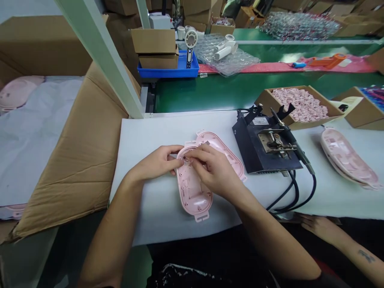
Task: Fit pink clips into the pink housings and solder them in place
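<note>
A pink oval plastic shell (192,190) lies open side up on the white foam mat (144,136), overlapping a second pink shell (223,150) behind it. My left hand (157,162) grips the near shell's upper left rim. My right hand (214,170) rests over the shell with its fingertips pinched on a tiny part (187,161) inside the upper end; I cannot make out what the part is.
A black soldering station (264,146) with its iron and cables sits right of the shells. More pink shells (348,160) lie far right, behind them a box of small pink parts (300,105). A large cardboard box (81,152) stands left. Another person's forearm (339,238) reaches in bottom right.
</note>
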A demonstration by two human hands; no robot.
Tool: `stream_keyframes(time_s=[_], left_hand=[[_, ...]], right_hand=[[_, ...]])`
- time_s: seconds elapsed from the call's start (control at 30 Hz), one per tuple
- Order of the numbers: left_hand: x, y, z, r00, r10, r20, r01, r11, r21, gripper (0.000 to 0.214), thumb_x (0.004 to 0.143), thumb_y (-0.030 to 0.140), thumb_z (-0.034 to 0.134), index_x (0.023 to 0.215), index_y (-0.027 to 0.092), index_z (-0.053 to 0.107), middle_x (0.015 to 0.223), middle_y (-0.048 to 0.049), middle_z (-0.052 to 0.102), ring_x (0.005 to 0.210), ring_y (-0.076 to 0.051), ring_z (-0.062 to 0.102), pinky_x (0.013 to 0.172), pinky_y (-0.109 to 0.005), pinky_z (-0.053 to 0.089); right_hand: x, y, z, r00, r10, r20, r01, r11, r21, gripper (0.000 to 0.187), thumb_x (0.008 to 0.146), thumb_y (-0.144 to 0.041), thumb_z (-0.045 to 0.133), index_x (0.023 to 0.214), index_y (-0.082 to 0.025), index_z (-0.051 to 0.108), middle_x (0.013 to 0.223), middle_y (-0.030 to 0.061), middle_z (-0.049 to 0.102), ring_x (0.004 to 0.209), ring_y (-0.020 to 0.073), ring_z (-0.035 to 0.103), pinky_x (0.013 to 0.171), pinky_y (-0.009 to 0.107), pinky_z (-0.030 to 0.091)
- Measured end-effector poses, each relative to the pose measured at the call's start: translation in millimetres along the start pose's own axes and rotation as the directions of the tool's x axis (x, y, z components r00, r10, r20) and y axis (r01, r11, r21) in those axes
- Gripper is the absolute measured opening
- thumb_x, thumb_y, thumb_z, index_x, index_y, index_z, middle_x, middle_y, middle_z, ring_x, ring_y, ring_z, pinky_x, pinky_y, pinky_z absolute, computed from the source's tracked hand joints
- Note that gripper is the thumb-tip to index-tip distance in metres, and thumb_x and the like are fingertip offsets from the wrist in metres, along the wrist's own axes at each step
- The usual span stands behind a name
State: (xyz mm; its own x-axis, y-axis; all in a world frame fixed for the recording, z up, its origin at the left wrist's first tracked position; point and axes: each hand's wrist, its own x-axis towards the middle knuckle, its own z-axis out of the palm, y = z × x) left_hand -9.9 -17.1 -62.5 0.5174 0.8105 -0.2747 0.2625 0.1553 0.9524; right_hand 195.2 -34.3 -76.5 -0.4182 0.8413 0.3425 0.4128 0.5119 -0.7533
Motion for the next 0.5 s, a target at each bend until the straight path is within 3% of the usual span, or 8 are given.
stream_keyframes(time_s=[0.17,0.3,0.5], left_hand=[[0,0,0.0,1.0,0.002,0.012,-0.002,1.0,0.016,0.039,0.09,0.028,0.061,0.126,0.015,0.066,0.103,-0.0055,0.07,0.073,-0.012,0.061,0.066,-0.025,0.054],[-1,0,-0.2,1.0,0.012,0.009,-0.013,1.0,0.019,0.039,0.089,0.03,0.063,0.125,0.016,0.067,0.115,-0.0082,0.07,0.079,-0.013,0.062,0.065,-0.024,0.054],[-3,4,1.4,1.0,0.009,0.001,-0.009,0.998,0.057,0.034,0.085,0.021,0.062,0.118,0.015,0.07,0.105,-0.0058,0.07,0.087,-0.016,0.063,0.069,-0.024,0.051]], right_hand=[[1,-3,-4,0.995,0.093,-0.027,-0.093,0.996,0.001,0.011,0.093,-0.017,0.063,0.094,-0.022,0.072,0.088,-0.0007,0.075,0.075,0.0147,0.068,0.068,0.028,0.052],[1,-1,2,0.998,0.04,-0.042,-0.044,0.996,-0.083,0.008,0.092,-0.017,0.067,0.091,-0.023,0.073,0.084,-0.0026,0.076,0.071,0.0138,0.068,0.067,0.027,0.05],[-1,2,11,0.998,-0.053,-0.017,0.048,0.968,-0.246,0.008,0.094,-0.017,0.063,0.091,-0.021,0.069,0.086,0.0024,0.07,0.076,0.0173,0.064,0.066,0.031,0.047]])
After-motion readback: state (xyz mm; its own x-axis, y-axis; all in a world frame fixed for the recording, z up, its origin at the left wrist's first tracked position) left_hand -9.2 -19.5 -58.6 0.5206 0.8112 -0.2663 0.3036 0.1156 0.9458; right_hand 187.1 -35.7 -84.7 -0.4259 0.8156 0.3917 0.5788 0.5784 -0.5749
